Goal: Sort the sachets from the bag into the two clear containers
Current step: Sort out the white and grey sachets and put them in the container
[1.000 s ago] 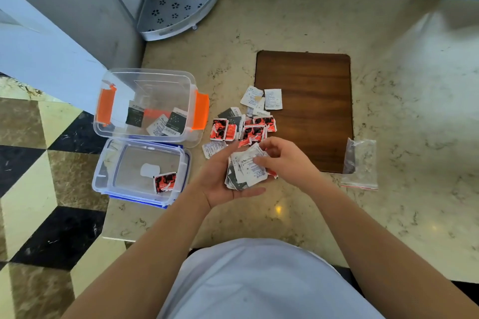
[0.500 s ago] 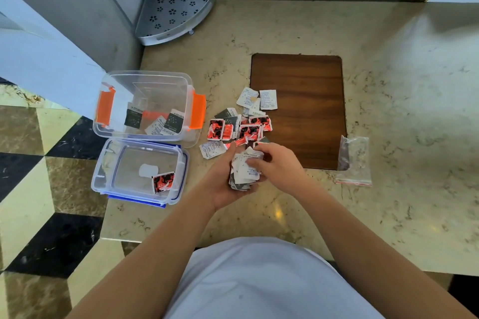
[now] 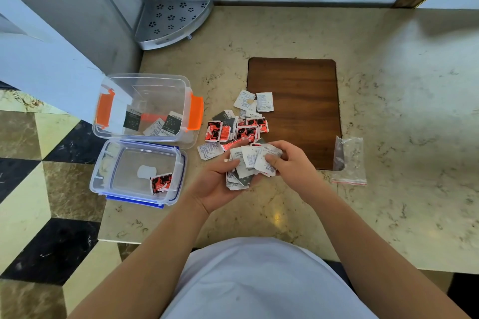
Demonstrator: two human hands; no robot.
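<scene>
1. Sachets [image 3: 237, 128], red, white and dark ones mixed, lie loose in a pile on the marble bench [image 3: 388, 137], at the left edge of a brown board [image 3: 298, 85].
2. Left hand [image 3: 217, 184], palm up, grips a stack [image 3: 242, 171] of white and dark sachets; its grip is curled round the stack from below.
3. Right hand [image 3: 290, 163] pinches the top white sachets of that stack between thumb and fingers, a narrow grip.
4. Orange-clip box [image 3: 145, 80], far left on the bench, holds a few dark and white sachets.
5. Blue-clip box [image 3: 103, 176], just in front of it, holds one red sachet [image 3: 161, 182].
6. Bag [image 3: 350, 160], clear and seemingly empty, lies flat to the right of the board, well apart from the boxes.
7. Judged step: mid-sort, gathering white and dark sachets in hand while most red ones wait in the pile.
8. Judged next move: carry the stack left and drop it in the orange-clip box, where its kind already lies. That calls for a firm hold so the slippery fanned sachets do not spill, and for checking that no red one hides in the stack.
</scene>
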